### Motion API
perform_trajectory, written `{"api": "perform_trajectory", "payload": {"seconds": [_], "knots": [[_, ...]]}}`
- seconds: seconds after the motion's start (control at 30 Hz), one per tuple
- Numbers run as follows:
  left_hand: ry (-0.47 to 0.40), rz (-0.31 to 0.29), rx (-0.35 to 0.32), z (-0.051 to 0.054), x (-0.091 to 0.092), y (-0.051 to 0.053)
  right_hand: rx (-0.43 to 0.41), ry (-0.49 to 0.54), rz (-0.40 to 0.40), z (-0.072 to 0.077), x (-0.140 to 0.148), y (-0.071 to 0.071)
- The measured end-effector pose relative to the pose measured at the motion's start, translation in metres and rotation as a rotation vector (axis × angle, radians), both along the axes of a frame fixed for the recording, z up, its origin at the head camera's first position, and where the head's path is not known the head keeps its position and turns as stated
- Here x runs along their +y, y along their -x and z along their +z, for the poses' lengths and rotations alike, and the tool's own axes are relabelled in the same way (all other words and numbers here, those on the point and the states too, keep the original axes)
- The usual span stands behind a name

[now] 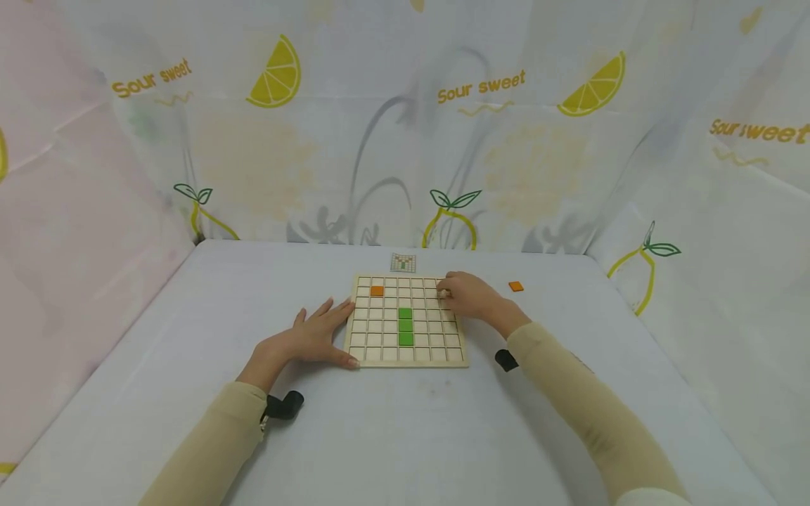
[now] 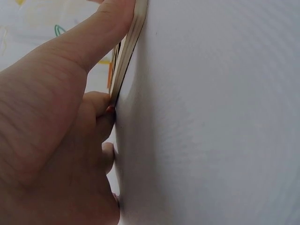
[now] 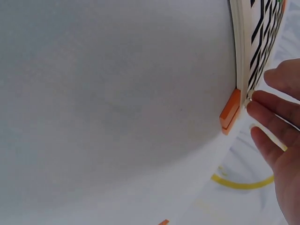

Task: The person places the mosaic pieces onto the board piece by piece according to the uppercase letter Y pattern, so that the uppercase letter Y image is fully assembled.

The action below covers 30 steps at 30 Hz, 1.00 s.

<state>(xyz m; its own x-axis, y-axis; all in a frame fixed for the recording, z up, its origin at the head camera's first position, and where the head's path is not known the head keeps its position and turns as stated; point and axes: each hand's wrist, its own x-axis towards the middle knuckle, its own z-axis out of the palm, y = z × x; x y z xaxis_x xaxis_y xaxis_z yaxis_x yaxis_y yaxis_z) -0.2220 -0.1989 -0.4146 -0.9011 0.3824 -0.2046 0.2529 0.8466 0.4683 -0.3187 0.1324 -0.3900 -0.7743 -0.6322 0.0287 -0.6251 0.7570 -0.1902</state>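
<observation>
A square wooden grid board lies flat, holding one orange tile at upper left and green tiles in a middle column. My left hand steadies its left side with spread fingers, thumb at the near corner; the left wrist view shows that thumb against the edge. At the far right of the grid is my right hand, fingers bent. A small pale spot shows at its fingertips. In the right wrist view, its fingertips meet the board edge while the thumb stands apart; whether they pinch anything is unclear.
A loose orange tile lies right of the board. Another orange tile sits by the board's edge in the right wrist view. A small pattern card lies beyond the board. Printed cloth hangs behind the white table.
</observation>
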Motion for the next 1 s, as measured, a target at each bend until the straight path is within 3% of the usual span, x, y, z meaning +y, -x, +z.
{"api": "perform_trajectory", "payload": {"seconds": [0.27,0.7,1.0], "knots": [[0.007,0.0,0.0,0.001,0.001,0.0,-0.03,0.011,-0.048,0.003,0.01,-0.006],[0.002,0.001,-0.004,0.002,0.001,-0.002,0.056,0.012,0.006,-0.009,0.027,0.0],[0.005,0.004,-0.001,0.0,0.001,0.0,0.06,0.019,-0.014,-0.012,0.03,-0.001]]}}
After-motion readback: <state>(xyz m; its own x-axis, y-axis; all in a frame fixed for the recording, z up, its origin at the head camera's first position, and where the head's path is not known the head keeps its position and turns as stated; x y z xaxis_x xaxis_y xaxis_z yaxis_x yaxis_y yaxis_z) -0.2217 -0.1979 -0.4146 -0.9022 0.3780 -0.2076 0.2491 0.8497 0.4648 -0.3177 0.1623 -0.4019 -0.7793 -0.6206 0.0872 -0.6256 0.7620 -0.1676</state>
